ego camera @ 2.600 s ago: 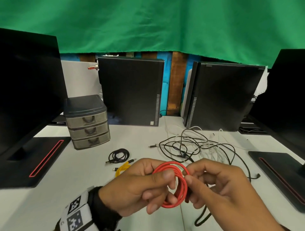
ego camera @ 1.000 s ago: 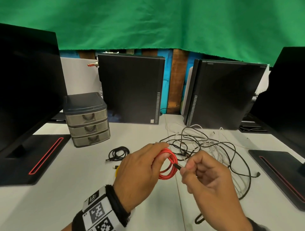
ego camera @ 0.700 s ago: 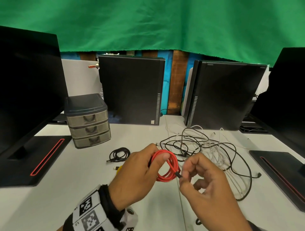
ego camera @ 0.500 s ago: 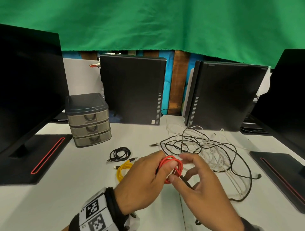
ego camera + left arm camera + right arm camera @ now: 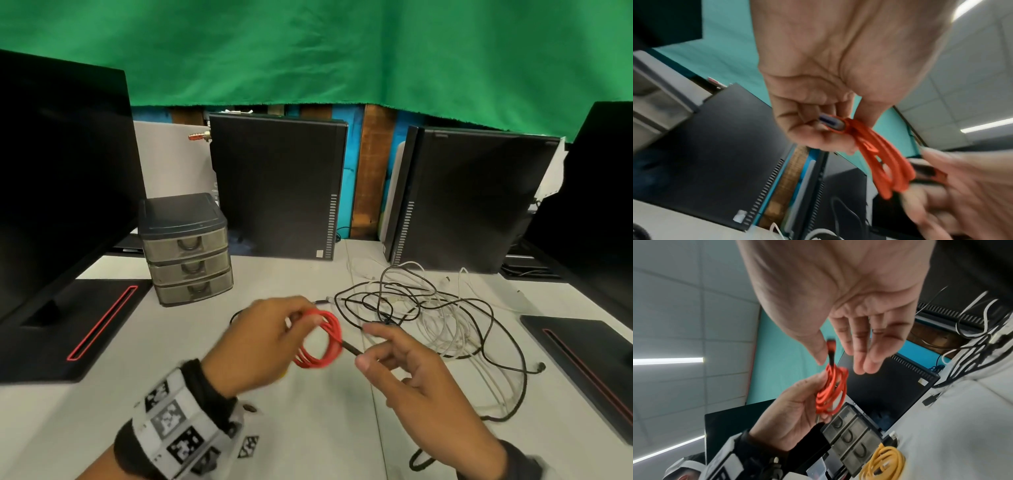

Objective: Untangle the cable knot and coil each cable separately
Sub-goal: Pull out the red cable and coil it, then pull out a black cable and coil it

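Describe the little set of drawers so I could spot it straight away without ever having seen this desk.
Start at the big black monitor on the left of the white table. Just right of its base stands the small grey drawer unit, in front of the left black computer tower. It is the only boxy grey thing there, with three stacked see-through drawers, each with a curved handle.

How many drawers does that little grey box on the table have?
3. The small grey plastic drawer box holds them in one stack: the top drawer, the middle drawer under it, and the bottom drawer lowest. All three fronts show; none looks hidden.
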A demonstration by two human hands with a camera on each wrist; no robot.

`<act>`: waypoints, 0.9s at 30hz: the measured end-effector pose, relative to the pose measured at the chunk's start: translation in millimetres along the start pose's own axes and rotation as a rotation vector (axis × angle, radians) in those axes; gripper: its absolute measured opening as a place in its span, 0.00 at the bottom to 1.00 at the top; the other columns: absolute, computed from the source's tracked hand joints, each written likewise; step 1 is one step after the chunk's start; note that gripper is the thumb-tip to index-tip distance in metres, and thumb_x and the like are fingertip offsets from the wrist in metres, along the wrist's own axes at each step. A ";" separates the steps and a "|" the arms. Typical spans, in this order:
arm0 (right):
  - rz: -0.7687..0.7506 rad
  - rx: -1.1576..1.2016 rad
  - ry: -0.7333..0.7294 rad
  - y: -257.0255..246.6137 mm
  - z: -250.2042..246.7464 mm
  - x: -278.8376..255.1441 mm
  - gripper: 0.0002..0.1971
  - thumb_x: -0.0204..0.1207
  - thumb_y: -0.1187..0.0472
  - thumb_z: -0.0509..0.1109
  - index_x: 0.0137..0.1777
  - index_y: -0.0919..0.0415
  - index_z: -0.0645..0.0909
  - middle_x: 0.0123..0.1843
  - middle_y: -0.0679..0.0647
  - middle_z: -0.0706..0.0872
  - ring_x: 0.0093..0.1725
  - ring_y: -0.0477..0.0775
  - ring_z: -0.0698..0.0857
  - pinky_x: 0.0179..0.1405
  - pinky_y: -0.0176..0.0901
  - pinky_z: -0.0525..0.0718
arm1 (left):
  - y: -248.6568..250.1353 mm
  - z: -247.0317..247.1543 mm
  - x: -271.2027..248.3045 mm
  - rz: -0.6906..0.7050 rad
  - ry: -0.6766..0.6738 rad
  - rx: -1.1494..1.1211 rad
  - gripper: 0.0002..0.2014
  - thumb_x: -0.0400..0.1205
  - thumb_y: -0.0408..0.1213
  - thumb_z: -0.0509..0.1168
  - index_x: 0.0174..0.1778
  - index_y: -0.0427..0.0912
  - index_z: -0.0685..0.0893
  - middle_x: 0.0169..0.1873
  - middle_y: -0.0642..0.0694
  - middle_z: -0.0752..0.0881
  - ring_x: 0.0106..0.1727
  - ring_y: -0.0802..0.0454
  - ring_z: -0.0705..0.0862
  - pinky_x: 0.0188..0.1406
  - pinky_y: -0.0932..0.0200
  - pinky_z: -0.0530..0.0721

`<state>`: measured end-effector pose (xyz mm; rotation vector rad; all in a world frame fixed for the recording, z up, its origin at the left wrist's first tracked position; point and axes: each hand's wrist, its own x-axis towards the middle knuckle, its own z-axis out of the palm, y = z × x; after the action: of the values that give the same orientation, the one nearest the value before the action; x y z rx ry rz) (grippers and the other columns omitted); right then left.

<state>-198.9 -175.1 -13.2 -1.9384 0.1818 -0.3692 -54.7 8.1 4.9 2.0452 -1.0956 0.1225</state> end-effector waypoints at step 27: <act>-0.006 0.026 0.091 -9.1 -26.7 11.9 0.07 0.75 0.54 0.76 0.52 0.46 0.88 0.43 0.51 0.91 0.45 0.51 0.89 0.42 0.42 0.83 | -54.1 -64.4 11.6 -0.458 -0.040 -0.104 0.16 0.84 0.48 0.67 0.68 0.59 0.82 0.57 0.59 0.87 0.60 0.63 0.84 0.57 0.64 0.78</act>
<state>-197.3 -198.4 6.6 -1.8987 0.2288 -0.4619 9.5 61.2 21.0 2.1541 -0.6184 -0.2031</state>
